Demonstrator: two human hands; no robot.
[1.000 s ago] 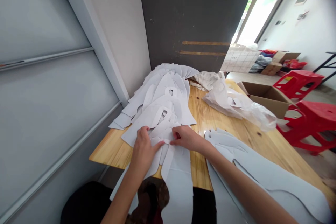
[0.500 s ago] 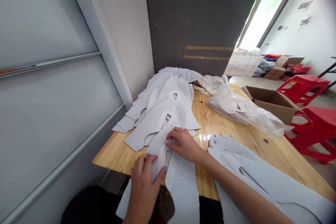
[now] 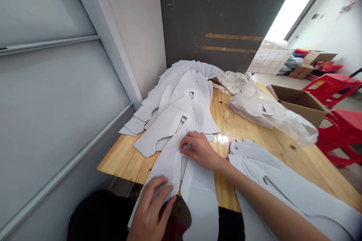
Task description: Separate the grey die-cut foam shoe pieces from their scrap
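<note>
Resting on the near end of the row, your left hand (image 3: pixel 152 209) lies over the left leg of the white cut-out piece (image 3: pixel 165 163), its fingers bent and apart, thumb by the inner edge. You have your right hand (image 3: pixel 199 150) at the same piece, farther off, just above the narrow slot between its two legs. Your right thumb and forefinger bend toward each other against the surface; whether they pinch it cannot be told, nor whether your left hand grasps or only presses.

The piece sits left of centre on the wooden table (image 3: pixel 121 162), its legs reaching past the near edge above your dark clothing (image 3: pixel 97 214). Beyond its far end, more white pieces (image 3: pixel 181 92) overlap in a fanned row up to the dark board (image 3: pixel 226 7).

To your right, a second pile of white sheets (image 3: pixel 294 175) lies near your right forearm, well apart from the row. Farther off on the right are a clear plastic bag (image 3: pixel 278 118) and a pale crumpled cloth (image 3: pixel 233 81), with an open cardboard box (image 3: pixel 301 103) and red stools (image 3: pixel 346 128) beyond the bag.
</note>
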